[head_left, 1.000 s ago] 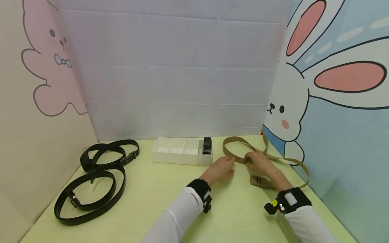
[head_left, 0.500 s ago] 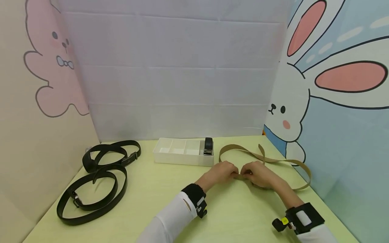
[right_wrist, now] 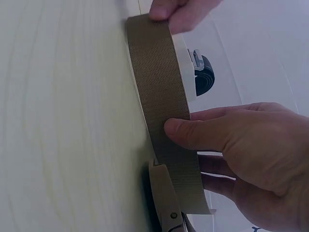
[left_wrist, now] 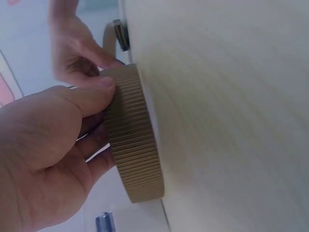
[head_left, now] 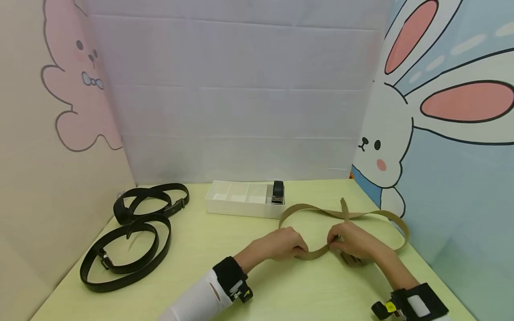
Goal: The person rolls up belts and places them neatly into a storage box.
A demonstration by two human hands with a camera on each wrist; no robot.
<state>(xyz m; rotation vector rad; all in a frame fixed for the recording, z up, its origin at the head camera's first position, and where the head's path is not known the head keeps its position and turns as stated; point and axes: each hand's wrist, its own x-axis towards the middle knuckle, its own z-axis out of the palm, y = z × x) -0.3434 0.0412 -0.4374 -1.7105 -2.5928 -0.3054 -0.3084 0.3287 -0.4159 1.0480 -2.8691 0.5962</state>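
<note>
In the head view the buckle (head_left: 353,260) of the tan belt (head_left: 361,215) is mostly hidden under the right hand (head_left: 353,243) at lower right of centre, and both forearms are cut off by the bottom edge. The right wrist view shows only a sliver of that buckle at its bottom edge. The left hand (head_left: 281,244) pinches the belt between thumb and fingers at the middle of the frame; the right hand pinches the same strap just to the right of it, thumb on the webbing's face. The short stretch between the two grips sags onto the table (head_left: 201,249). Beyond the hands the belt loops away toward the right wall. A white tray (head_left: 237,206) sits above centre, with black belts (head_left: 128,240) at lower left.
</note>
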